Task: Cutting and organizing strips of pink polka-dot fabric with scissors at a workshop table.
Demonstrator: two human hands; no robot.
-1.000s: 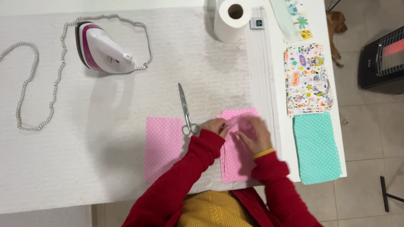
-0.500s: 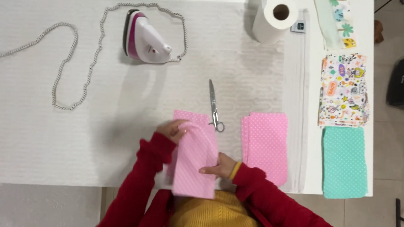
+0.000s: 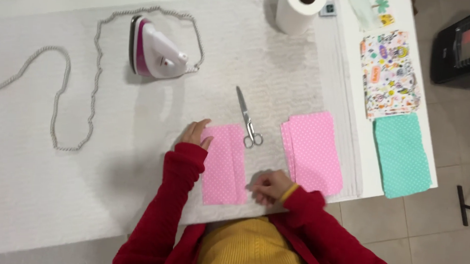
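Head view, looking straight down at the work surface. Pink dotted fabric piece (image 3: 223, 164) now lies flat on the white padded cover (image 3: 52, 191), near edge, just in front of me. Half a second ago I held it lifted and bunched between both hands; since then it has come down and spread out, so the piece is laid, not carried. My left hand (image 3: 196, 133) rests fingers flat on its far-left corner, pressing, not gripping. My right hand (image 3: 270, 186) sits loosely curled at its near-right edge, fingertips touching the cloth; whether it pinches the edge I cannot tell. Long axis runs near to far, a fold line or seam parallel along the right side. Scissors (image 3: 248, 120) lie just right of the far corner, handles toward me. Second pink stack (image 3: 312, 150) further right, apart. Iron (image 3: 155, 54) far left, cord looped.
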